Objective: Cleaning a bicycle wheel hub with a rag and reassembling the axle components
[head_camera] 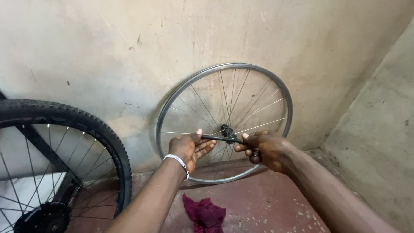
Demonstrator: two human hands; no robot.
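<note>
A bare silver bicycle rim point(177, 97) with thin spokes leans upright against the stained wall. At its centre is a dark hub point(227, 130) with a black axle rod point(217, 138) running sideways in front of it. My left hand point(189, 148), with a white beaded bracelet at the wrist, pinches the rod's left end with thumb on top. My right hand point(264, 148) grips the rod's right end, thumb pointing toward the hub.
A second bicycle wheel with a knobby black tyre point(92, 129) stands at the left, with a dark frame tube behind its spokes. A crumpled dark red rag point(205, 213) lies on the reddish floor. A concrete wall closes the right side.
</note>
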